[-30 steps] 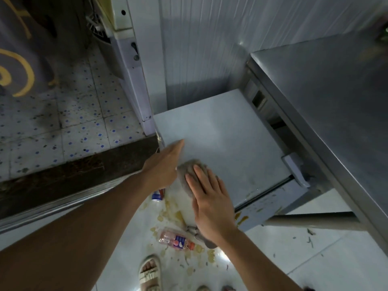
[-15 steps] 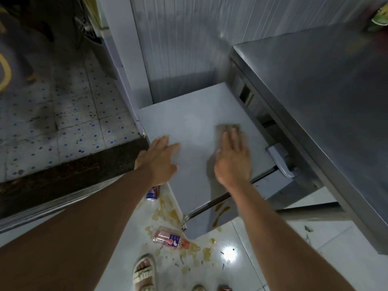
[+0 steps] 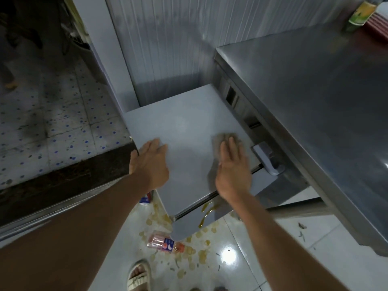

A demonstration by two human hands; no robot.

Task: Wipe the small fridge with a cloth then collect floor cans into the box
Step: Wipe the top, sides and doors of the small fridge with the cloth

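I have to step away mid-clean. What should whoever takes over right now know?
Left hand: open, flat on the small fridge top at its left edge.
Right hand: flat, pressing the cloth onto the top near the right side.
Done: wiping is under way on the top.
Left: a yellow drip runs down the fridge front. A can and a bottle lie on the stained floor. No box is in view.

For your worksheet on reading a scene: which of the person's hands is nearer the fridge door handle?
Right. The right hand presses the cloth just beside the handle; the left hand rests at the fridge top's far-left edge.
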